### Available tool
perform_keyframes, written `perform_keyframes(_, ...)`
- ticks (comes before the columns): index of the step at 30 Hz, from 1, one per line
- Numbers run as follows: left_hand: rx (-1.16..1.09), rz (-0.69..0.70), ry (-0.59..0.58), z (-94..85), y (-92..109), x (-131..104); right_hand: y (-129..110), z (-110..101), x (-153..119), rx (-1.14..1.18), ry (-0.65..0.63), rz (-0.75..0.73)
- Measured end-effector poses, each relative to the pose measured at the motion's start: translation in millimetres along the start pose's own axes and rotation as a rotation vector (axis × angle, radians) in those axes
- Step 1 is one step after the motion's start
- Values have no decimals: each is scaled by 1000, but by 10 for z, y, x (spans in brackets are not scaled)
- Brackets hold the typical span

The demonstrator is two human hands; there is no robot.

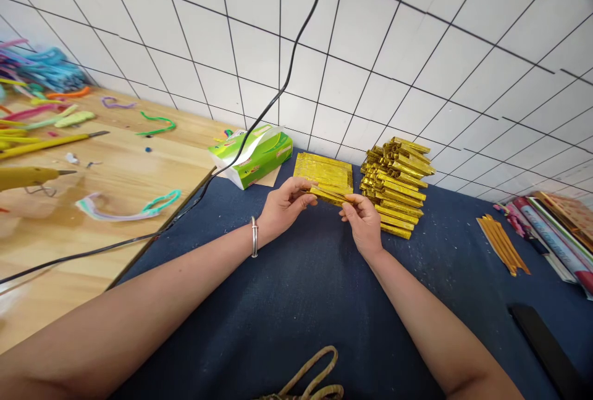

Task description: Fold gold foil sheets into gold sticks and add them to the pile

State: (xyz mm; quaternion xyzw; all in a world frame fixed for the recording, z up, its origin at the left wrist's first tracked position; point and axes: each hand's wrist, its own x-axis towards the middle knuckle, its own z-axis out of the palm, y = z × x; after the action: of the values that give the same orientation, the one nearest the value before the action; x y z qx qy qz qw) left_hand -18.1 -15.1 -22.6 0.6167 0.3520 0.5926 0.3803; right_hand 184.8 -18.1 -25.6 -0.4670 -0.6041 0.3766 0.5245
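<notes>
Between my two hands is a narrow folded strip of shiny gold paper (pixel 332 195), held level over the dark blue table surface. My left hand (pixel 288 204), with a silver bangle at the wrist, pinches its left end. Thumb and fingers of my right hand (pixel 362 221) close on the right end. Just beyond the strip lies a flat block of gold strips (pixel 323 168) set side by side. To the right of my right hand rises a heaped pile of folded gold strips (pixel 396 187), their hollow ends showing on top.
A green tissue pack (pixel 257 156) sits behind my left hand. A black cable (pixel 290 73) hangs across the view. On the wooden table (pixel 139 239) are a yellow glue gun (pixel 30 178) and pipe cleaners. Orange-gold strips (pixel 503 244), books (pixel 551 236) and a black object (pixel 544 344) lie right.
</notes>
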Motion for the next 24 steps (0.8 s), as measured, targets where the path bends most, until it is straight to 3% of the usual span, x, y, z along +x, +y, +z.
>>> perform_keyframes(8, 46, -22, -28, -20, -19, 2, 19, 1, 3, 9, -4, -5)
perform_keyframes(16, -132, -93, -32, -8, -15, 34, 16, 10, -9, -19, -6, -10)
perform_keyframes(24, -157, -101, -8, 4, 13, 47, 20, -3, -6, -40, -20, -16)
